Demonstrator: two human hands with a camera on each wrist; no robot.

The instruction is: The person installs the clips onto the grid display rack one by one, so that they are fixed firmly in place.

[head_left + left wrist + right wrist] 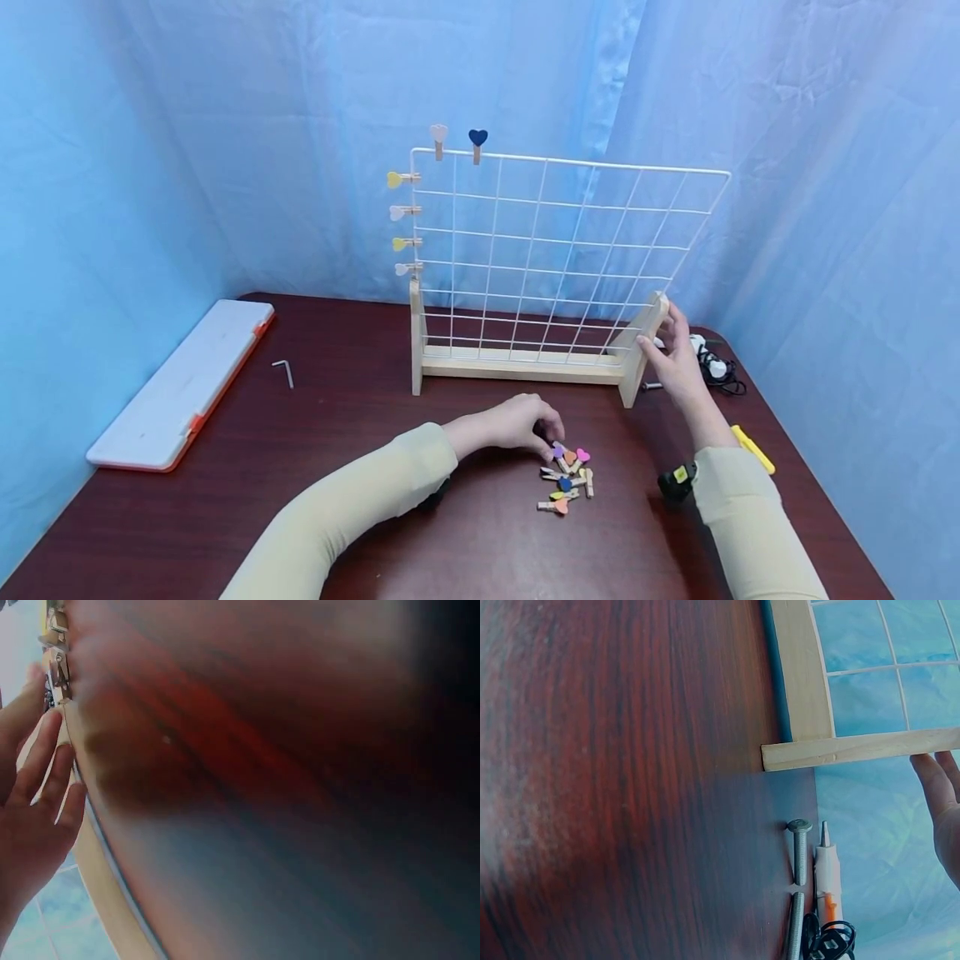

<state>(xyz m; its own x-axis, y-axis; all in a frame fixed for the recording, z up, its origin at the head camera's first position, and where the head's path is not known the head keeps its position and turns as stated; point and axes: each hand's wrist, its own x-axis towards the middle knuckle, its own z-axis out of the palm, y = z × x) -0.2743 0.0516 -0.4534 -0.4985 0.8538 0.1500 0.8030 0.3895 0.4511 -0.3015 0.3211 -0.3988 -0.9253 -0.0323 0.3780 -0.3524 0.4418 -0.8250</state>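
A white wire grid (555, 221) stands upright in a wooden stand (525, 369). Heart-topped clothespins are clipped to it: several yellow and pale ones down its left edge, a pale one (439, 137) and a dark blue one (477, 142) along the top. My right hand (678, 362) grips the stand's right upright (642, 354), thumb in front and fingers behind. Just beside a loose pile of mini clothespins (564, 483) in mixed colors, my left hand (520, 422) reaches down with relaxed fingers. In the left wrist view its fingers (45, 761) are extended near the clothespins.
A white case with orange edging (183, 383) lies at the left, a hex key (283, 373) beside it. Bolts (800, 855) and a glue gun (827, 874) with black cord lie right of the stand. A yellow tool (752, 450) is near the right edge. Curtains surround the table.
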